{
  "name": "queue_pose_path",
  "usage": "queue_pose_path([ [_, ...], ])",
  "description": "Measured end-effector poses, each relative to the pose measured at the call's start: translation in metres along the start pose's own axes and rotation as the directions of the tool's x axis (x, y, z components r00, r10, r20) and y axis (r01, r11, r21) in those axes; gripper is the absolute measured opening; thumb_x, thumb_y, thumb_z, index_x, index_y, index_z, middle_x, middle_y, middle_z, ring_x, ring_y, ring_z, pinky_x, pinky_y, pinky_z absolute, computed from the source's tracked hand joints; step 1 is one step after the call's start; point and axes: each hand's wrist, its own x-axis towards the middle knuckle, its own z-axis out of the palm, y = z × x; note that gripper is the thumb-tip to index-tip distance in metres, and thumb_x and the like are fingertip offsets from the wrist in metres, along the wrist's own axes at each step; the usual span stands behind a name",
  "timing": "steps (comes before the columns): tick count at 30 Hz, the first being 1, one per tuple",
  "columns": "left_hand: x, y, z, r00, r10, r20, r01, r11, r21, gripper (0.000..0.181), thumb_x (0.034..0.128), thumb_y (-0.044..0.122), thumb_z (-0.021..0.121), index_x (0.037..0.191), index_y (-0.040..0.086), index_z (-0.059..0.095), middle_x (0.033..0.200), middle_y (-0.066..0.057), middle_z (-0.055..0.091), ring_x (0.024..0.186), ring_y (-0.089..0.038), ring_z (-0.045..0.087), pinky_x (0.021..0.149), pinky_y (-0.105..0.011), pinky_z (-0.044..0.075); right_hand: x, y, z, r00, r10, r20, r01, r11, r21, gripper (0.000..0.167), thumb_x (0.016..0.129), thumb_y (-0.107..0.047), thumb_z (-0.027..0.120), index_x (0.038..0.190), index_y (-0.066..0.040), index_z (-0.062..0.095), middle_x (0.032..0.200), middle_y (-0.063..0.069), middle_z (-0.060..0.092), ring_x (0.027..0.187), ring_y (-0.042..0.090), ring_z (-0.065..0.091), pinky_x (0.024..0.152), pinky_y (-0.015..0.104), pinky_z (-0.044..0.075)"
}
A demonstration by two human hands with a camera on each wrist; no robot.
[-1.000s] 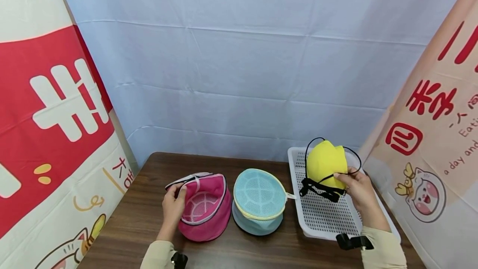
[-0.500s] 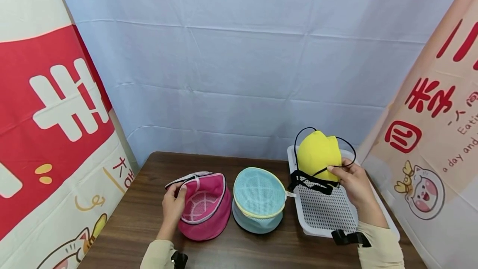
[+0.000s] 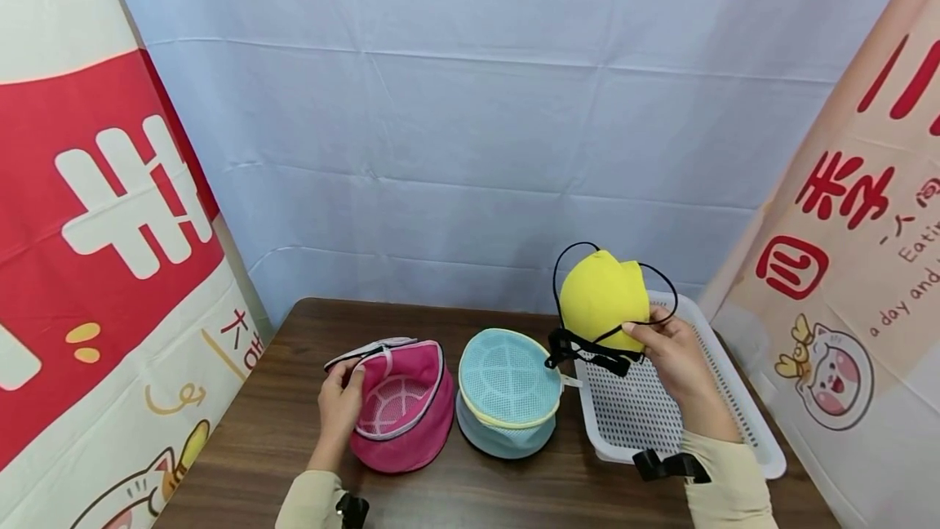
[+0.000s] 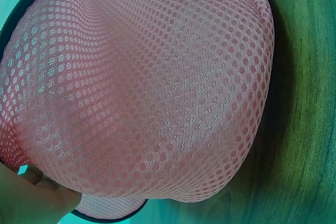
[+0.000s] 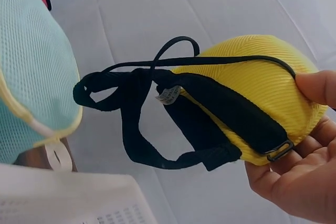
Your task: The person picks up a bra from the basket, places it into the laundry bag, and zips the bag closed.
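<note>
A yellow bra (image 3: 598, 296) with black straps hangs from my right hand (image 3: 679, 366), raised over the left part of the white basket. The right wrist view shows the thumb on one side of the bra cup (image 5: 247, 85) and the fingers beneath it. My left hand (image 3: 339, 413) pinches the rim of a pink mesh laundry bag (image 3: 414, 451), whose lid is folded back to the left. Its mesh side (image 4: 157, 87) fills most of the left wrist view. Between the hands stands a light blue mesh laundry bag (image 3: 510, 382) with yellow piping, its lid lying over the top.
A white perforated plastic basket (image 3: 767, 451) stands at the right of the dark wooden table (image 3: 257, 431). A pale cloth (image 3: 455, 145) hangs behind the table. Printed cloths hang on both sides.
My right hand has carried the bra left and slightly up, from over the basket toward the blue laundry bag. My left hand keeps its hold on the pink bag.
</note>
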Motion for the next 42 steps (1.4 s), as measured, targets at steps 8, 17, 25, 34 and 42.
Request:
queue_pose_path([
  [8, 0.001, -0.001, -0.001, 1.0, -0.006, 0.007, 0.006, 1.0, -0.004, 0.021, 0.0921, 0.017, 0.056, 0.107, 0.005, 0.066, 0.098, -0.012, 0.063, 0.089, -0.023, 0.053, 0.079, -0.038, 0.039, 0.002, -0.001, 0.014, 1.0, 0.001, 0.022, -0.001, 1.0, 0.027, 0.023, 0.089, 0.005, 0.055, 0.1, -0.013, 0.063, 0.093, -0.001, 0.064, 0.084, 0.01, 0.06, 0.071, 0.021, 0.048],
  [17, 0.001, 0.0, -0.001, 1.0, 0.006, -0.003, -0.006, 1.0, 0.015, 0.02, 0.0919, 0.017, 0.057, 0.105, 0.007, 0.066, 0.093, -0.01, 0.063, 0.086, -0.022, 0.052, 0.076, -0.036, 0.039, 0.004, 0.005, 0.028, 0.992, -0.008, 0.128, -0.005, 0.995, 0.103, 0.024, 0.091, 0.007, 0.051, 0.103, -0.01, 0.061, 0.096, 0.001, 0.063, 0.086, 0.011, 0.059, 0.073, 0.023, 0.047],
  [25, -0.001, 0.001, -0.002, 1.0, 0.019, -0.002, -0.019, 1.0, 0.018, 0.02, 0.092, 0.018, 0.057, 0.105, 0.006, 0.066, 0.093, -0.011, 0.064, 0.086, -0.024, 0.053, 0.076, -0.038, 0.039, 0.007, 0.011, 0.042, 0.986, 0.01, 0.165, -0.028, 0.994, 0.108, 0.026, 0.09, 0.006, 0.052, 0.106, -0.011, 0.061, 0.098, 0.001, 0.063, 0.089, 0.013, 0.06, 0.077, 0.024, 0.047],
  [34, -0.001, 0.002, -0.002, 1.0, 0.018, 0.005, -0.018, 1.0, 0.011, 0.021, 0.0921, 0.017, 0.056, 0.106, 0.005, 0.066, 0.095, -0.012, 0.064, 0.087, -0.024, 0.054, 0.077, -0.039, 0.039, 0.011, 0.016, 0.055, 0.979, 0.022, 0.201, -0.047, 0.991, 0.122, 0.024, 0.089, 0.006, 0.053, 0.107, -0.009, 0.06, 0.098, 0.002, 0.063, 0.089, 0.014, 0.06, 0.077, 0.026, 0.048],
  [42, -0.002, 0.002, -0.003, 1.0, 0.02, 0.002, -0.02, 1.0, -0.002, 0.02, 0.0925, 0.016, 0.056, 0.106, 0.004, 0.065, 0.095, -0.012, 0.063, 0.087, -0.023, 0.053, 0.076, -0.037, 0.04, 0.013, 0.027, 0.067, 0.978, 0.045, 0.203, -0.072, 0.99, 0.124, 0.024, 0.089, 0.005, 0.053, 0.105, -0.011, 0.06, 0.098, 0.002, 0.063, 0.088, 0.014, 0.06, 0.077, 0.028, 0.047],
])
